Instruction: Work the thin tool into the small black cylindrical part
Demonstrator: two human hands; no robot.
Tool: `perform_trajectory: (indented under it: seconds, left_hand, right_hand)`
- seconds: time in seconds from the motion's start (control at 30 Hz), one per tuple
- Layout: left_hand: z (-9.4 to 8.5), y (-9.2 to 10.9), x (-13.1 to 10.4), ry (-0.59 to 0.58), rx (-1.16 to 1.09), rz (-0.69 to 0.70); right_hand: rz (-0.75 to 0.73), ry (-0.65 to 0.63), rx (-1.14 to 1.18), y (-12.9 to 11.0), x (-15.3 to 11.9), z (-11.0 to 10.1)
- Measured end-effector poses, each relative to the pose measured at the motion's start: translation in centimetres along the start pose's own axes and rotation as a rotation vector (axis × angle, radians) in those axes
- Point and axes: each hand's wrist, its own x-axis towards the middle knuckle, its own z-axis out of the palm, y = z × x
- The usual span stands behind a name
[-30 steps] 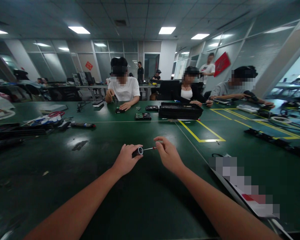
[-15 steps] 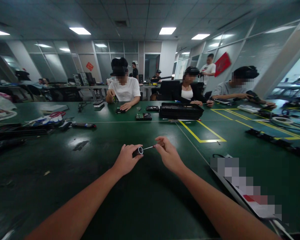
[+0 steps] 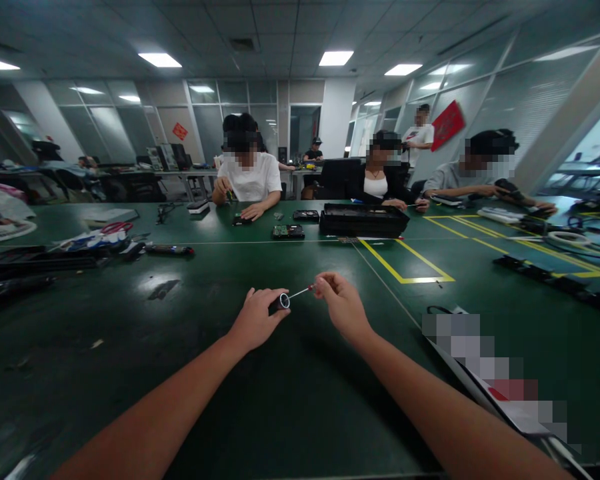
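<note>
My left hand (image 3: 260, 316) is wrapped round a dark round part with a bright ring-shaped rim (image 3: 284, 301), which faces right. From that ring a thin metal screwdriver (image 3: 301, 292) with a small red end runs up to the right. My right hand (image 3: 341, 301) pinches the screwdriver at its red end, thumb and fingers together. Both hands are above the middle of the green table (image 3: 260, 413). What the tip touches inside the ring is too small to tell.
Across the table are a black tray (image 3: 364, 221), a green circuit board part (image 3: 288, 231) and several people working. Tools and red scissors (image 3: 117, 227) lie at the left. A bag-like white item (image 3: 510, 393) is at the right, with black strips (image 3: 555, 283) beyond.
The fingers of my right hand have closed from a looser pose onto the red end. The view and both hands have shifted only slightly.
</note>
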Motion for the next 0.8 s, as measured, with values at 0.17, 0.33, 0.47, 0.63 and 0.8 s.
perform_trajectory:
  seconds: [0.17,0.33,0.47,0.63,0.8]
  left_hand:
    - [-0.1,0.5,0.2,0.028,0.038,0.053]
    - [0.1,-0.1,0.2,-0.049,0.041,-0.012]
    - [0.2,-0.3,0.2,-0.047,0.06,-0.011]
    - [0.4,-0.2,0.2,-0.053,0.047,-0.007]
    - [0.5,-0.1,0.2,-0.077,0.067,0.004]
  right_hand:
    - [0.368,0.18,0.36,1.7,1.1,-0.4]
    - [0.253,0.256,0.239,2.2,1.2,-0.7]
    - [0.1,0.192,0.11,1.5,0.8,-0.3]
    - [-0.018,0.105,-0.098,0.4,0.2,0.0]
    - [-0.107,0.045,-0.253,0.1,-0.1,-0.2]
